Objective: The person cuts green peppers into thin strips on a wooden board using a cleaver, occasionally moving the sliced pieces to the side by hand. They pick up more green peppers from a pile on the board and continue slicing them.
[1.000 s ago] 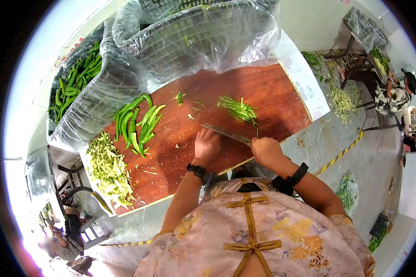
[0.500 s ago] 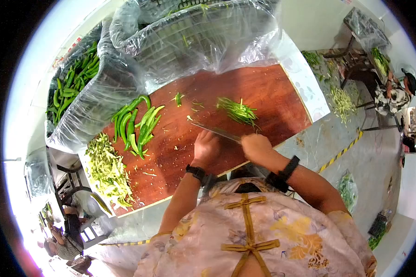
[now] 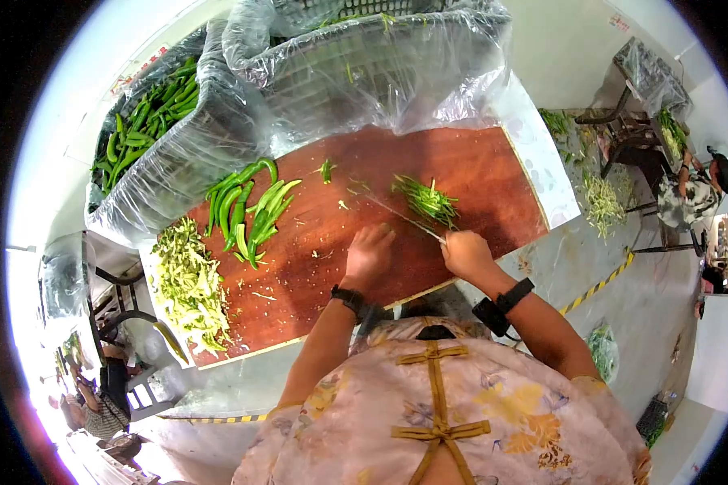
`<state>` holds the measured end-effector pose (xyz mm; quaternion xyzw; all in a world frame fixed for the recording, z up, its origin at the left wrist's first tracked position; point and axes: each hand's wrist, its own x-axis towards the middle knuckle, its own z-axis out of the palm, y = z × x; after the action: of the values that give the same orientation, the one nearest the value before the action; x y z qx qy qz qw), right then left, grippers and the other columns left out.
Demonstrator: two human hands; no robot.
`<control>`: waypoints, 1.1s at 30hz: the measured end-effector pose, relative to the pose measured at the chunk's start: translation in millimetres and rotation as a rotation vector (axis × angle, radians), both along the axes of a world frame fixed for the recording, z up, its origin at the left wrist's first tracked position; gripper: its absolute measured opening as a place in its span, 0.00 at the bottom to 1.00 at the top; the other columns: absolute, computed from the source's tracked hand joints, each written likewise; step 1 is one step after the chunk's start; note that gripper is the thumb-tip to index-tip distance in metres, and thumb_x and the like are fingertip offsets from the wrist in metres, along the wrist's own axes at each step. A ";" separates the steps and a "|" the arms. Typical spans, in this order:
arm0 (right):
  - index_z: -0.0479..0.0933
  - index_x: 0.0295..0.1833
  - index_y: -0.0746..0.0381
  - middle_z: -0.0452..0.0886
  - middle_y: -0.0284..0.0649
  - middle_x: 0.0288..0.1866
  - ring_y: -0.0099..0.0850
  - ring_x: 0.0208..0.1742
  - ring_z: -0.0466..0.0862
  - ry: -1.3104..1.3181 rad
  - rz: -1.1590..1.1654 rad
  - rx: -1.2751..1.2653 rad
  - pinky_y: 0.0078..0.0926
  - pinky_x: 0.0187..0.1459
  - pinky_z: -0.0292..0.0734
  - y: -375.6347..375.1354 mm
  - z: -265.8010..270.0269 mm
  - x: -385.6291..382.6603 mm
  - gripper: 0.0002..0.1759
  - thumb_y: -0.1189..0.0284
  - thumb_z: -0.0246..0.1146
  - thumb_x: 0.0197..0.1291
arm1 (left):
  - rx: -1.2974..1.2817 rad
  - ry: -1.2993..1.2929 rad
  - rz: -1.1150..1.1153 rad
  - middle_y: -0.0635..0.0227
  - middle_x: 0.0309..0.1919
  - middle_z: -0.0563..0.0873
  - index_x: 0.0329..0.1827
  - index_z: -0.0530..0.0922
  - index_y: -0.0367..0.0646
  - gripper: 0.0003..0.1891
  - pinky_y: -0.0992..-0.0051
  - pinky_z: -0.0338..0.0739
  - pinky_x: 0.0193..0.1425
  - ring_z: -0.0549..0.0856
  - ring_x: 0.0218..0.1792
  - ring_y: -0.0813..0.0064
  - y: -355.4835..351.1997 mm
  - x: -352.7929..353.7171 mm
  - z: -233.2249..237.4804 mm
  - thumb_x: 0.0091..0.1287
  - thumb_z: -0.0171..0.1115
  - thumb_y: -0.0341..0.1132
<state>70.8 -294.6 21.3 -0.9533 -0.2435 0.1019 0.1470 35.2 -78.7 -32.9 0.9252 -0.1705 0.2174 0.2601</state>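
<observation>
My right hand point(image 3: 467, 252) is closed round the handle of a knife point(image 3: 412, 220), whose thin blade points up and left over the board. Left of it, my left hand point(image 3: 370, 252) is low over the board with its fingers curled together; anything inside them is hidden. Just beyond the blade lies a bundle of cut green strips point(image 3: 429, 200). Whole and split green chili peppers point(image 3: 247, 210) lie in a pile to the left. A heap of pale green shreds point(image 3: 188, 283) covers the left end of the reddish-brown board point(image 3: 332, 275).
Plastic-lined baskets point(image 3: 372, 77) stand along the board's far side; the left one holds many green peppers point(image 3: 150, 121). A person point(image 3: 692, 186) sits far right near shreds point(image 3: 605, 202) on the floor. Another person point(image 3: 97, 404) is at lower left.
My left hand has moved slightly right and up in view. My right hand has shifted right with the knife, and the blade now lies nearer the strips. The whole view has shifted a little.
</observation>
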 end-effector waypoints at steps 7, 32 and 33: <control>0.74 0.28 0.67 0.77 0.54 0.23 0.52 0.28 0.79 0.090 0.018 -0.009 0.47 0.32 0.75 4.9 4.2 -25.6 0.12 0.67 0.58 0.53 | 0.052 0.015 -0.018 0.62 0.39 0.79 0.32 0.78 0.40 0.10 0.62 0.71 0.46 0.76 0.46 0.58 3.1 -1.9 -0.1 0.44 0.57 0.26; 0.75 0.25 0.68 0.77 0.55 0.24 0.54 0.29 0.78 0.039 0.006 0.070 0.49 0.33 0.73 32.6 -3.9 5.8 0.11 0.70 0.58 0.52 | -0.064 -0.047 -0.039 0.61 0.40 0.80 0.37 0.78 0.39 0.14 0.64 0.76 0.52 0.78 0.47 0.57 5.1 -0.9 -6.9 0.44 0.59 0.24; 0.75 0.25 0.68 0.77 0.55 0.24 0.54 0.29 0.78 0.037 0.007 0.067 0.49 0.33 0.73 24.9 -4.0 1.0 0.11 0.70 0.58 0.52 | -0.064 -0.042 -0.040 0.60 0.41 0.80 0.37 0.78 0.38 0.14 0.64 0.75 0.52 0.77 0.47 0.56 4.4 -1.2 -7.0 0.44 0.59 0.24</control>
<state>71.8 -269.7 17.3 -0.9450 -0.2471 0.1117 0.1828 34.0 -74.3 -39.9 0.9081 -0.1874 0.2368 0.2901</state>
